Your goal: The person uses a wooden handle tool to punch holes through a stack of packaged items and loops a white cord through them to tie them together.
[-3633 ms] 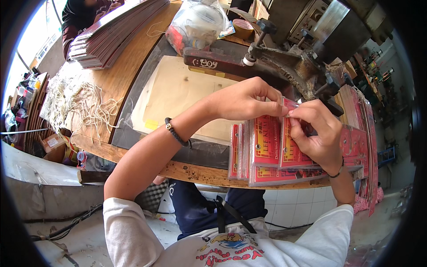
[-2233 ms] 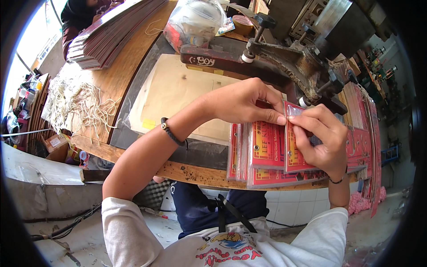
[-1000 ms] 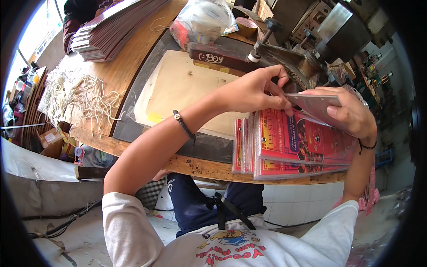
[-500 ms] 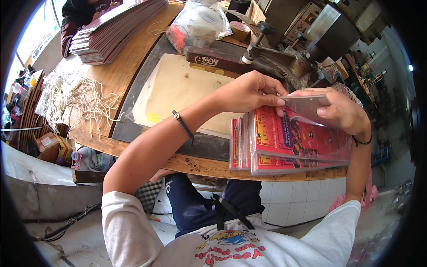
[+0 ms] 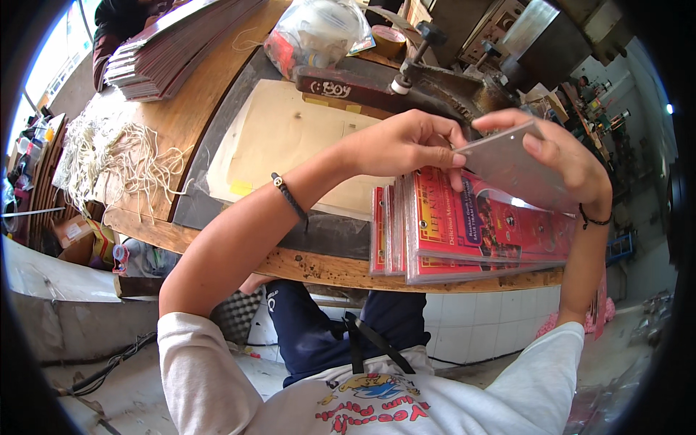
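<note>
A thin grey panel with a small hole near one edge is tilted up above a stack of red printed panels in clear covers. My left hand pinches its left corner between thumb and fingers. On the far right, my right hand grips the same panel, thumb over the edge and part of the fingers hidden behind it. The red stack lies slightly fanned at the table's near right edge, directly under both hands.
Pale paper sheets lie on a dark mat before a black machine bar and clamp knob. White strings heap at left, below a tall stack of panels. A stuffed plastic bag sits behind; another person is at far left.
The grey panel is raised and tilted more upright, its far edge now higher. My right hand has turned and shifted slightly right; my left keeps its corner. The whole view has shifted a little.
</note>
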`<state>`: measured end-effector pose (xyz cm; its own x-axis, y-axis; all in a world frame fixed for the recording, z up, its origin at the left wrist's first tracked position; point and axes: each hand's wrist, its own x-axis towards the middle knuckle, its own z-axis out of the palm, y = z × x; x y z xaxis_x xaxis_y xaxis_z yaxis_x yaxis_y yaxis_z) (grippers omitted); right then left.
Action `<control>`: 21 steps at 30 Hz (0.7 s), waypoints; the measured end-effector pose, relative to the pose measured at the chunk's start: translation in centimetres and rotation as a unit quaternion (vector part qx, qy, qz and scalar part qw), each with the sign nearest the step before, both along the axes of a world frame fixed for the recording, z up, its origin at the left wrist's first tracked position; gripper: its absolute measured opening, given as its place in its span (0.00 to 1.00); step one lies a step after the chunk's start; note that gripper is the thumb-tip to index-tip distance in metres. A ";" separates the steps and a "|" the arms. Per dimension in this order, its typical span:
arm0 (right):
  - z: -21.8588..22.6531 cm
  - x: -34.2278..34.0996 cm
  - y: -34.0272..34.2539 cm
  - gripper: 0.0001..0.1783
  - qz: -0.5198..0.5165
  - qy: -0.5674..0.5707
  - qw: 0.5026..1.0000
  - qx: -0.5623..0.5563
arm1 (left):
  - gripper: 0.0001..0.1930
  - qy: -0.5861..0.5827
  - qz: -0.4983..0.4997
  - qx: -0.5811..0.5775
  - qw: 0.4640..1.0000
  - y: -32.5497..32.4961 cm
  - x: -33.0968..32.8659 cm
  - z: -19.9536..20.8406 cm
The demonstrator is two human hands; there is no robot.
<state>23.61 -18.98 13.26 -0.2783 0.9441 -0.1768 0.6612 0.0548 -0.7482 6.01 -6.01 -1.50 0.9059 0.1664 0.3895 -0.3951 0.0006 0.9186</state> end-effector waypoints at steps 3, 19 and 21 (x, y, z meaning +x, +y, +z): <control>-0.3 -0.6 0.4 0.24 -0.002 -0.021 0.998 0.054 | 0.07 0.004 0.003 0.000 1.000 0.1 -0.6 0.1; -0.4 0.9 1.1 0.24 0.072 -0.184 0.953 0.228 | 0.08 -0.002 0.128 0.077 0.989 -0.8 -0.4 0.2; -0.7 1.0 1.1 0.23 0.046 -0.185 0.949 0.250 | 0.09 -0.005 0.143 0.125 0.982 -0.8 -0.3 0.5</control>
<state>24.63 -17.85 12.60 -0.3702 0.9101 0.1861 0.8485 0.4128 -0.3312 5.68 -6.86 -0.99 0.8319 0.3116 0.4592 -0.3557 -0.3358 0.8722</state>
